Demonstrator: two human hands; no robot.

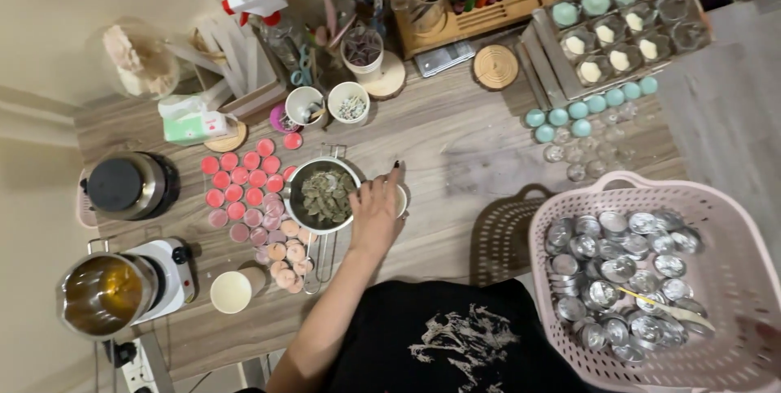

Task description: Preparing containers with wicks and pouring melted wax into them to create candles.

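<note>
Item 1: small white cup (401, 198), mid-table beside the metal strainer bowl (324, 194). Your left hand (376, 212) lies over it, fingers loosely curled, grip possibly closed. Likely light, rigid; take by the rim. Right hand unseen.

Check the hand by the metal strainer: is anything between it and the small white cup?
Nothing visible stands between them. The left hand is already on the small white cup and covers most of it. The metal strainer sits just beside them, not in the way.
</note>
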